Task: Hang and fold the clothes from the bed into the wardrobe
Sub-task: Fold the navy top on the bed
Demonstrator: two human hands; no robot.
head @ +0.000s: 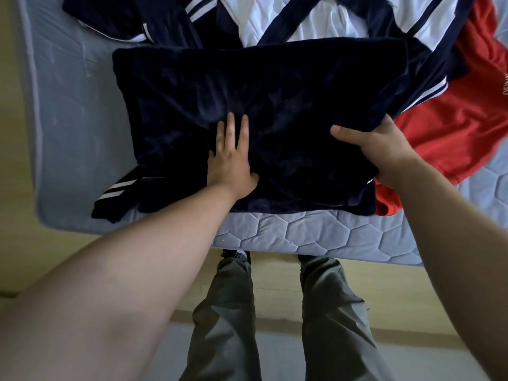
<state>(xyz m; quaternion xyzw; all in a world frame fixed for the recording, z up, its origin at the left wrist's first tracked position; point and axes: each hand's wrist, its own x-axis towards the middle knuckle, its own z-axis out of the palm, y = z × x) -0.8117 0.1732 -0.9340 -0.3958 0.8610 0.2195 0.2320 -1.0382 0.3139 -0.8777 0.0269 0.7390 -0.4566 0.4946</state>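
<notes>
A dark navy garment point(275, 86), folded into a broad rectangle, lies on the blue quilted mattress point(302, 235) near its front edge. My left hand point(231, 158) presses flat on the garment's lower middle with straight fingers. My right hand point(382, 149) grips the garment's right edge, thumb on top and fingers tucked underneath. A navy sleeve with white stripes point(121, 192) sticks out from under the garment's lower left corner.
A navy and white striped jacket point(288, 20) lies spread behind the folded garment. A red garment point(461, 116) lies at the right, partly under the navy one. My grey trouser legs point(233, 320) stand on the floor at the bed's edge.
</notes>
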